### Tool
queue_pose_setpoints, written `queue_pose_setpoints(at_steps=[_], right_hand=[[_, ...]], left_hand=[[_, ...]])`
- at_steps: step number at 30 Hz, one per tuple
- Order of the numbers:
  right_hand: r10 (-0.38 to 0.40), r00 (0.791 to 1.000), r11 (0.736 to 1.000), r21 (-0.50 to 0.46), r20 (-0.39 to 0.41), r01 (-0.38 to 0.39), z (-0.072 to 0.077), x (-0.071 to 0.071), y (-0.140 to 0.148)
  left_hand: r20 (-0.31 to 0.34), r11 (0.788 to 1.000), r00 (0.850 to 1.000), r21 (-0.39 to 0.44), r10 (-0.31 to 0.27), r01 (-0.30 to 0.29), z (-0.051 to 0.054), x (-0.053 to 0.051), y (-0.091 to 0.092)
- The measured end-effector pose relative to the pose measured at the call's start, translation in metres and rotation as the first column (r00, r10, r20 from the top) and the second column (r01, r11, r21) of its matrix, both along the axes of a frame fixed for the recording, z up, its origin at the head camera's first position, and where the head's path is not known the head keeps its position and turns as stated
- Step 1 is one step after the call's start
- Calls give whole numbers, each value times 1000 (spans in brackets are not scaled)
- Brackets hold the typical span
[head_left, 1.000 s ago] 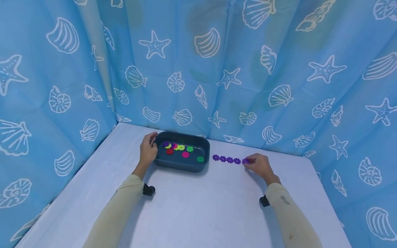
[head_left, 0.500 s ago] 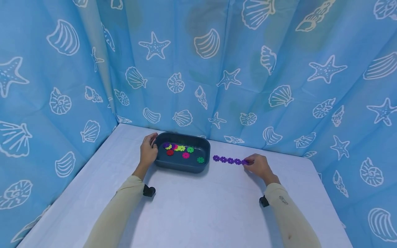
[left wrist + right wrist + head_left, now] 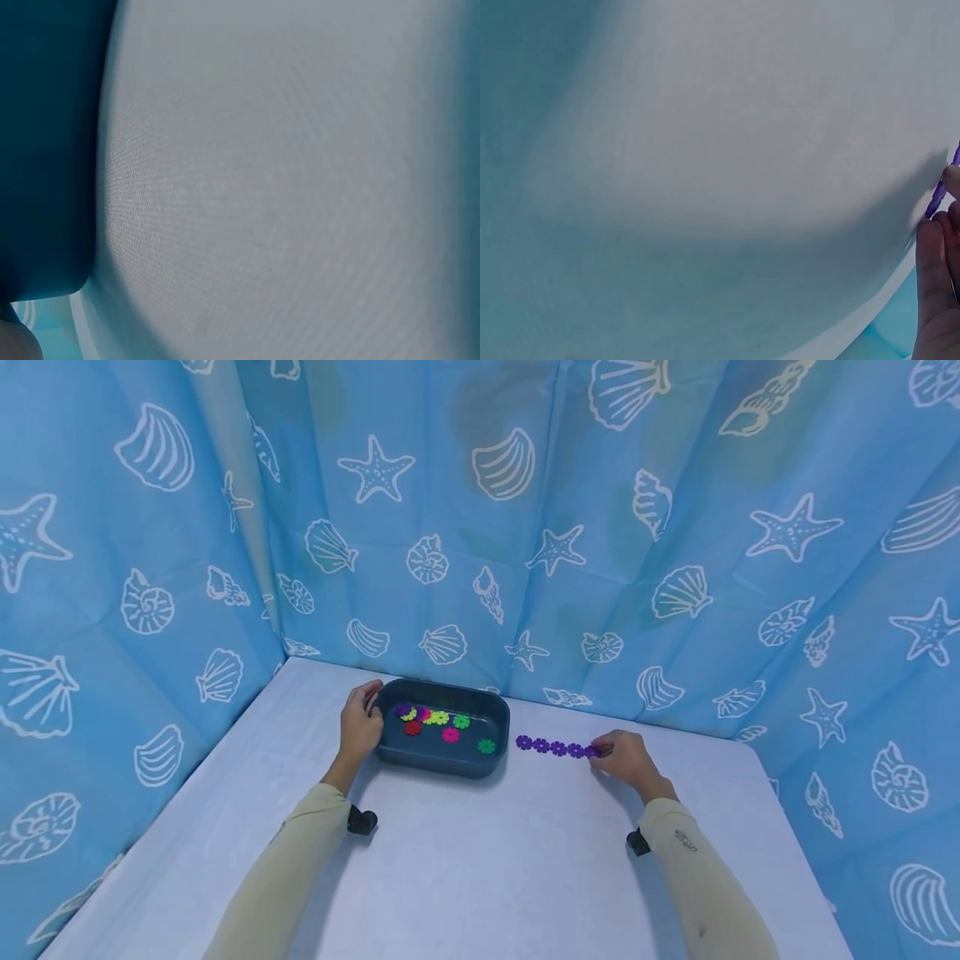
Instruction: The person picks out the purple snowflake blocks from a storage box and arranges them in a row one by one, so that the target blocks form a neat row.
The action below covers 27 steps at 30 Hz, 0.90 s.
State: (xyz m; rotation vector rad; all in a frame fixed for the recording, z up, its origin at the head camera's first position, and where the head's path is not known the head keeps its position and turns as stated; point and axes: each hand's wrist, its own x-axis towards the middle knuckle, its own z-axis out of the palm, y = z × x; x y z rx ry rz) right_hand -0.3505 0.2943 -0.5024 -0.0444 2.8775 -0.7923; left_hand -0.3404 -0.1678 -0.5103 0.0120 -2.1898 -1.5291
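Observation:
My left hand (image 3: 361, 727) grips the left end of a dark tub (image 3: 438, 762), its fingers at the rim. Several flower-shaped discs lie inside, among them a red one (image 3: 412, 727), a pink one (image 3: 451, 735) and a green one (image 3: 487, 746). To the right of the tub, purple discs (image 3: 558, 748) lie in a row on the white cloth. At the row's right end my right hand (image 3: 628, 762) pinches a purple disc, partly hidden by the fingers. In the right wrist view a purple edge (image 3: 936, 196) shows at the fingertips.
A white cloth (image 3: 480, 860) covers the table. Blue curtains (image 3: 465, 527) with white shell and starfish prints stand behind it and at both sides. A small black device (image 3: 362, 821) is at the left wrist, another (image 3: 638, 842) at the right.
Over the last second the pinched purple disc has moved left, closing the gap to the other purple discs. The left hand and the tub look unchanged.

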Motion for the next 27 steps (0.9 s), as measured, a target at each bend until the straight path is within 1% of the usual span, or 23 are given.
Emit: queue_pose_setpoints(at_steps=[4, 6, 9, 12, 16, 20, 22, 24, 25, 27], right_hand=[[-7, 1000, 1000, 2, 3, 7, 1, 0, -1], [-5, 1000, 1000, -2, -17, 5, 2, 0, -3], [8, 997, 999, -34, -74, -10, 6, -3, -11], [29, 988, 995, -86, -150, -42, 17, -7, -31], [81, 966, 980, -159, -247, -123, 35, -16, -75], [153, 935, 947, -223, -319, -231, 47, -22, -121], [192, 919, 926, -246, -344, -286, 48, -23, -143], [241, 897, 905, -247, -370, -345, 46, -24, -162], [260, 890, 895, -252, -374, -367, 44, -24, -170], [297, 881, 885, -238, -369, -399, 37, -25, -186]], left_hand=[[1, 1000, 1000, 5, -6, 6, -1, -1, 0], [2, 1000, 1000, 8, -11, 11, -1, -1, 0], [2, 1000, 1000, 12, -13, 13, -2, -1, -1], [8, 1000, 1000, 6, -5, 5, -2, -2, -1], [12, 1000, 1000, -3, 6, -6, 1, -3, -3], [11, 1000, 1000, -2, 2, -2, 3, -3, -4], [12, 1000, 1000, -1, 1, -1, 3, -3, -4], [8, 1000, 1000, 1, -3, 3, 2, -2, -3], [10, 1000, 1000, 5, -4, 4, 2, -2, -2], [9, 1000, 1000, 9, -8, 8, 0, -2, 0]])
